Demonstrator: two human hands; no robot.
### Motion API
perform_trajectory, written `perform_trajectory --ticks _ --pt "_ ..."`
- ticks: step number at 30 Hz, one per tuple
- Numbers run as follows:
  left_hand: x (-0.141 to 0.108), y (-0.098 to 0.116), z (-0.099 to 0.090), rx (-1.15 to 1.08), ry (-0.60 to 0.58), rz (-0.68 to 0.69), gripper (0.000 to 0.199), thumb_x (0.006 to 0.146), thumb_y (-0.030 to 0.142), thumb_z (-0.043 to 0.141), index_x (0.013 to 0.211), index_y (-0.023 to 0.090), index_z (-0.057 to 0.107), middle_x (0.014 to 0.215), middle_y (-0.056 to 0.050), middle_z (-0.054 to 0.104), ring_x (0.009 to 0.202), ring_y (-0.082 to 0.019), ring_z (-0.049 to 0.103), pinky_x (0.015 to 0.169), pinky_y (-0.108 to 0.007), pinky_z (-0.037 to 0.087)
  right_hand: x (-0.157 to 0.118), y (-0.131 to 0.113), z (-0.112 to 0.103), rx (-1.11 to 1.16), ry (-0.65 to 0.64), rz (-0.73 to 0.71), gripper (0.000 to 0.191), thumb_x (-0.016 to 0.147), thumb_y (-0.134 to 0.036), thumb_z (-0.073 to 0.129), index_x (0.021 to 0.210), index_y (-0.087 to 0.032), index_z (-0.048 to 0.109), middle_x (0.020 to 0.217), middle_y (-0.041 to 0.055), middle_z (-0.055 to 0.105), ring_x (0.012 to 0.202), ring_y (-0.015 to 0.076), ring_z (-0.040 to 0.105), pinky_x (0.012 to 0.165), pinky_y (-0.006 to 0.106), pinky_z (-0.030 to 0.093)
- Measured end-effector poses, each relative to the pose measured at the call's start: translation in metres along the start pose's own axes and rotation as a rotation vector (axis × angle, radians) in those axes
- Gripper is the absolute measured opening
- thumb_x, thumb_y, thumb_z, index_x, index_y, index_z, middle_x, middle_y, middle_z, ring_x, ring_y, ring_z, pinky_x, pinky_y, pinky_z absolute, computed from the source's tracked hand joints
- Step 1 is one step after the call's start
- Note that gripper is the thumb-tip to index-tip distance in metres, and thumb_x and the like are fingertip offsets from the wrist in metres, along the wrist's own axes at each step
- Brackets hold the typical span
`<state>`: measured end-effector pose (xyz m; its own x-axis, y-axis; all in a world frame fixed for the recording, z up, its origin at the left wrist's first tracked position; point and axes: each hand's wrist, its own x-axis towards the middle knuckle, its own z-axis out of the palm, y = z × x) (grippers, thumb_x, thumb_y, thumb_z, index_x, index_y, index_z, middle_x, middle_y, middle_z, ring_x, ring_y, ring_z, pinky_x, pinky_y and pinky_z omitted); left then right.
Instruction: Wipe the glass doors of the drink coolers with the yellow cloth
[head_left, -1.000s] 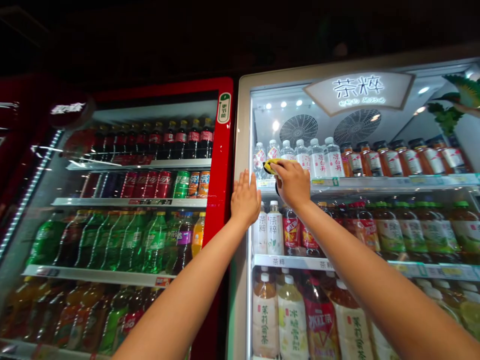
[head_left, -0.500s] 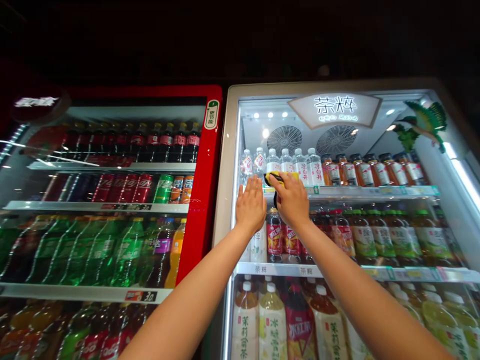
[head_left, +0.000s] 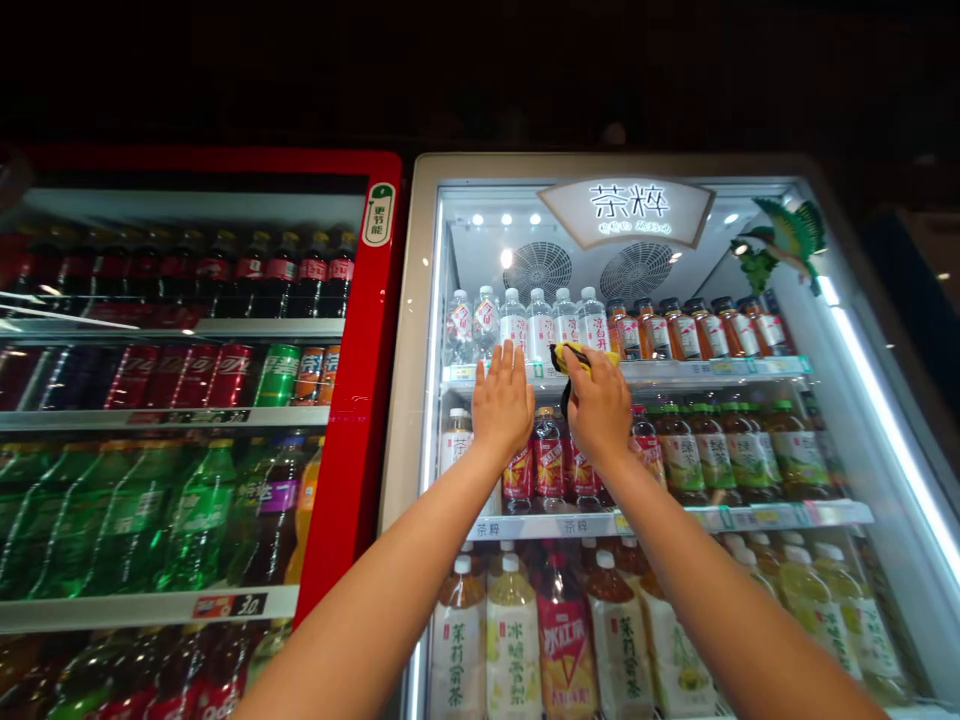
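Against the glass door of the lit drinks fridge (head_left: 420,330), my left hand (head_left: 504,405) lies flat with its fingers spread a little and nothing in it. To its right, my right hand (head_left: 600,405) presses a yellow and black cloth (head_left: 582,358) on the same glass, fingers over it. Part of the cloth hangs below the fingers. Behind the glass, clear water bottles (head_left: 541,328) and amber bottles (head_left: 682,330) stand on the top shelf, just above and beside my hands.
A red-framed fridge (head_left: 352,400) with cola, cans and green bottles (head_left: 202,510) stands at the left. A lit sign (head_left: 628,208) and a green bird-shaped decoration (head_left: 793,240) are at the top of the right fridge. Tea bottles (head_left: 510,640) fill the lower shelf.
The view has shifted right, so both fridges appear further left. My right hand and the cloth have moved right across the glass, slightly away from my left hand.
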<state>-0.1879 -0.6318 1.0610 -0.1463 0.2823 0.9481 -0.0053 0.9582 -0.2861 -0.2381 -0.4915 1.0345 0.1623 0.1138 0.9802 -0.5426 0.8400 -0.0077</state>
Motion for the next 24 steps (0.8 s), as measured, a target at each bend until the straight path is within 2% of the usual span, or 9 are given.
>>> perform_trajectory --ticks 2,4,8,11,14,18,21,24 --pt "-0.006 0.005 0.004 -0.012 -0.002 0.037 0.059 0.102 0.025 0.032 0.159 0.009 0.028 0.169 -0.014 0.027 0.159 -0.026 0.018 0.129 -0.051 0.018 -0.021 -0.001 -0.001 -0.006 0.004 -0.005 0.058 0.095 -0.012 0.045 0.15 -0.026 0.049 0.151 0.0143 0.051 0.143 0.0301 0.041 0.114 0.053 0.037" --pt "-0.008 0.009 0.007 -0.022 0.005 0.063 0.06 0.102 0.026 0.034 0.16 0.011 0.027 0.169 -0.014 0.027 0.159 -0.026 0.018 0.129 -0.052 0.018 -0.028 -0.004 0.0 -0.003 -0.009 -0.039 0.057 0.095 -0.015 0.046 0.151 -0.027 0.049 0.152 0.0141 0.051 0.144 0.0308 0.04 0.114 0.055 0.036" --pt "0.004 0.019 0.01 -0.039 0.031 0.05 0.063 0.1 0.026 0.037 0.16 0.011 0.026 0.169 -0.015 0.027 0.159 -0.027 0.018 0.129 -0.055 0.018 0.003 0.005 0.002 0.011 -0.043 -0.1 0.056 0.095 -0.014 0.046 0.149 -0.03 0.05 0.15 0.0108 0.054 0.143 0.0284 0.042 0.117 0.053 0.034" --pt "0.01 0.03 0.011 -0.053 0.032 0.051 0.064 0.1 0.025 0.038 0.16 0.01 0.025 0.169 -0.015 0.027 0.159 -0.027 0.017 0.128 -0.055 0.018 0.02 0.026 -0.003 0.02 -0.021 -0.039 0.056 0.096 -0.013 0.044 0.149 -0.031 0.05 0.149 0.0106 0.055 0.142 0.0285 0.044 0.118 0.055 0.033" --pt "0.006 0.036 0.013 -0.056 0.018 0.068 0.063 0.1 0.026 0.038 0.16 0.01 0.026 0.169 -0.015 0.026 0.159 -0.028 0.017 0.129 -0.054 0.018 0.003 0.039 -0.009 0.038 0.012 0.024 0.055 0.097 -0.014 0.043 0.15 -0.027 0.049 0.151 0.0135 0.052 0.142 0.0302 0.044 0.116 0.057 0.035" --pt "-0.001 0.037 0.017 -0.04 0.024 0.087 0.061 0.101 0.027 0.038 0.16 0.013 0.028 0.169 -0.013 0.028 0.159 -0.026 0.018 0.129 -0.054 0.015 -0.025 0.034 -0.009 0.073 -0.044 -0.059 0.06 0.093 -0.009 0.043 0.149 -0.028 0.052 0.153 0.0124 0.05 0.146 0.0287 0.04 0.116 0.054 0.038" --pt "0.006 0.041 0.019 -0.032 0.033 0.063 0.063 0.101 0.027 0.037 0.16 0.012 0.026 0.168 -0.014 0.03 0.159 -0.026 0.018 0.129 -0.053 0.016 -0.008 0.031 -0.005 0.083 -0.082 -0.103 0.062 0.091 -0.006 0.043 0.147 -0.03 0.054 0.152 0.0095 0.052 0.145 0.0276 0.04 0.117 0.051 0.037" --pt "0.017 0.05 0.02 -0.039 0.049 0.03 0.064 0.1 0.026 0.038 0.16 0.009 0.024 0.168 -0.015 0.03 0.158 -0.027 0.019 0.129 -0.053 0.018 0.023 0.045 -0.005 0.083 -0.074 -0.125 0.063 0.09 -0.006 0.044 0.148 -0.031 0.054 0.151 0.0076 0.054 0.143 0.0276 0.043 0.117 0.051 0.038"
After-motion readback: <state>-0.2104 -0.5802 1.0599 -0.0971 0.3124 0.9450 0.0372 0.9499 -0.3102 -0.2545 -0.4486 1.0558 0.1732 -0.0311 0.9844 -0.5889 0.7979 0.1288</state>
